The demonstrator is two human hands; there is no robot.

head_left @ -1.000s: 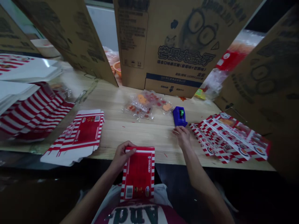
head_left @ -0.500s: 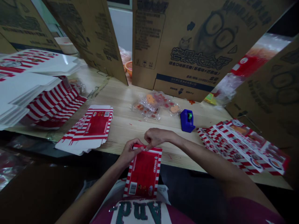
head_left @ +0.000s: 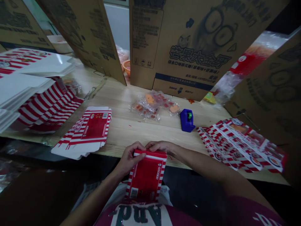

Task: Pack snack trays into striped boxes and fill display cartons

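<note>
Wooden workbench (head_left: pixel 122 135) ringed by upright corrugated cartons (head_left: pixel 188 40): our left hand (head_left: pixel 129 159) and right hand (head_left: pixel 160 146) are closed on the top edge of a red-and-white striped paperboard blank (head_left: pixel 147 177), just above our shirt (head_left: pixel 138 215). Right of that blank lies a loose pile of flat blanks (head_left: pixel 240 146), left of it a single flat blank (head_left: pixel 90 127) and a taller striped stack (head_left: pixel 49 106), though we cannot tell which pile is finished

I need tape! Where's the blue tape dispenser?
In the head view, the blue tape dispenser sits on the wooden table, between the clear plastic bag and the flat red-striped cartons.
</note>
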